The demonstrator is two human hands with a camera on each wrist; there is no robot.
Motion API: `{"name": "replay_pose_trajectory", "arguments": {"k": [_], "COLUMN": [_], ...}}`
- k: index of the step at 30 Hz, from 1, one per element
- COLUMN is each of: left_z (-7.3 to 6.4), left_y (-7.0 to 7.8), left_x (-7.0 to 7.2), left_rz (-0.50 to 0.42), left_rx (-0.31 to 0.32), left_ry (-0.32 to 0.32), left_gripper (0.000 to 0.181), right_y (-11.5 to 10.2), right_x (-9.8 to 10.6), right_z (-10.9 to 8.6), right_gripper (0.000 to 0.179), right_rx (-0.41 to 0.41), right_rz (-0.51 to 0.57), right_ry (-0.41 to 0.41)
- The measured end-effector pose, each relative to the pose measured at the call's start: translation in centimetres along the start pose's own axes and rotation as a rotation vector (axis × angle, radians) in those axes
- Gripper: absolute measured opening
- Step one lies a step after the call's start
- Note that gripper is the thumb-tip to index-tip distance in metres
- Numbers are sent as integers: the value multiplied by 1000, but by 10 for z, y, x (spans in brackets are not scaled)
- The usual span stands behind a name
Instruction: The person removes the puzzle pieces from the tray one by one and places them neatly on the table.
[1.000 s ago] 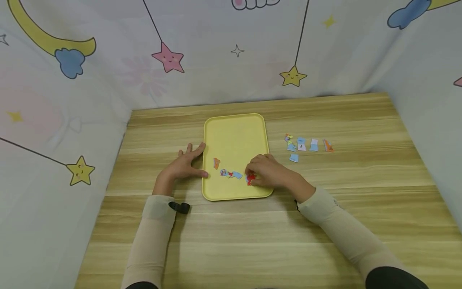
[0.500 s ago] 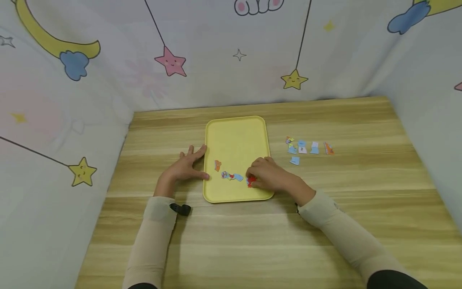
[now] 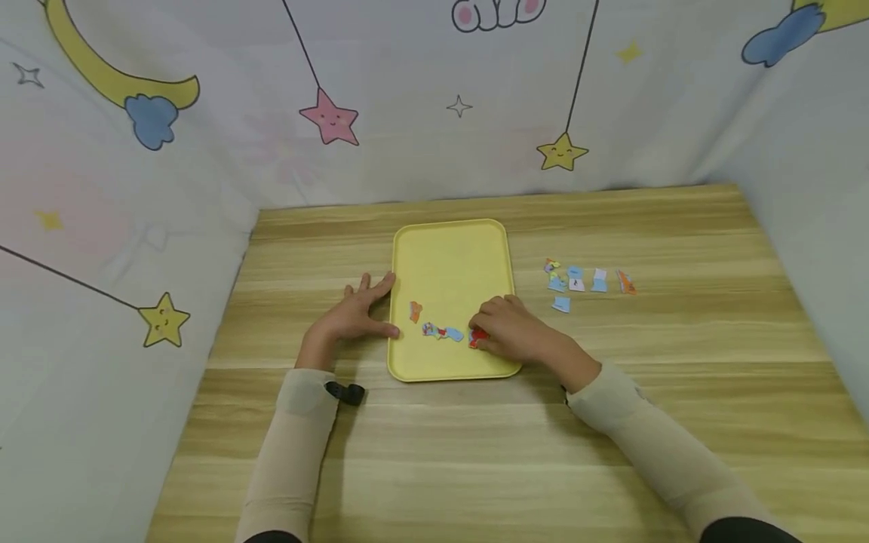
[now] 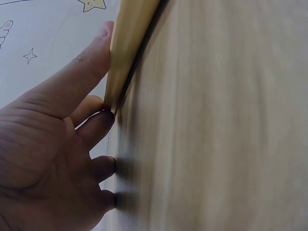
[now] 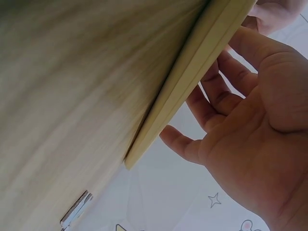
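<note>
My right hand (image 3: 509, 328) reaches over the near right part of a yellow tray (image 3: 451, 256). Its thumb and fingers pinch a red and blue puzzle piece (image 3: 477, 338), which they partly cover. In the right wrist view the fingertips are hidden behind the tray's rim (image 5: 192, 79). Left of that piece lies a short row of puzzle pieces (image 3: 443, 332), with an orange piece (image 3: 416, 311) farther left. My left hand (image 3: 349, 313) is spread at the tray's left side, thumb on the rim (image 4: 124, 48) and fingers along it.
Several more puzzle pieces (image 3: 575, 279) lie on the wooden table (image 3: 679, 332) to the right of the tray, among them an orange one (image 3: 626, 282) and a lone blue one (image 3: 560, 304). A white cloth printed with stars (image 3: 407, 143) stands behind the table.
The head view has shifted slightly, so the whole scene sits a little farther right and lower. Both hands keep their places at the tray.
</note>
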State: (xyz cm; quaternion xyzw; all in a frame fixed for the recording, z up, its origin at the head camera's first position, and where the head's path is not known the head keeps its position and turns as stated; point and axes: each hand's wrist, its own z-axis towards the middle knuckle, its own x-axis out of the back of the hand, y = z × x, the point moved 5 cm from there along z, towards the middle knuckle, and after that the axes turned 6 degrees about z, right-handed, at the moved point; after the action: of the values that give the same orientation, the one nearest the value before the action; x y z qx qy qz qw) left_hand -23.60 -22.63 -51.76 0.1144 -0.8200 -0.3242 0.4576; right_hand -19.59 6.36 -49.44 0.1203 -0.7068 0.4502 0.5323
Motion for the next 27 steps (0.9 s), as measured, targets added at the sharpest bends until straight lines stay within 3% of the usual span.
{"name": "replay_pose_trajectory", "arguments": {"k": [14,27], "left_z": [-4,1], "left_y": [-1,0], "left_x": [-2,0], "left_rz": [-1,4], "left_rx": [24,26], "left_ry": [-7,4], "left_gripper": [117,119], "right_y": [-4,3], "right_x": [1,5], "right_z": [-6,-10], "right_gripper": [21,20], "right_rx": [1,20], "right_rz": [-19,-22], "right_ry": [34,79]}}
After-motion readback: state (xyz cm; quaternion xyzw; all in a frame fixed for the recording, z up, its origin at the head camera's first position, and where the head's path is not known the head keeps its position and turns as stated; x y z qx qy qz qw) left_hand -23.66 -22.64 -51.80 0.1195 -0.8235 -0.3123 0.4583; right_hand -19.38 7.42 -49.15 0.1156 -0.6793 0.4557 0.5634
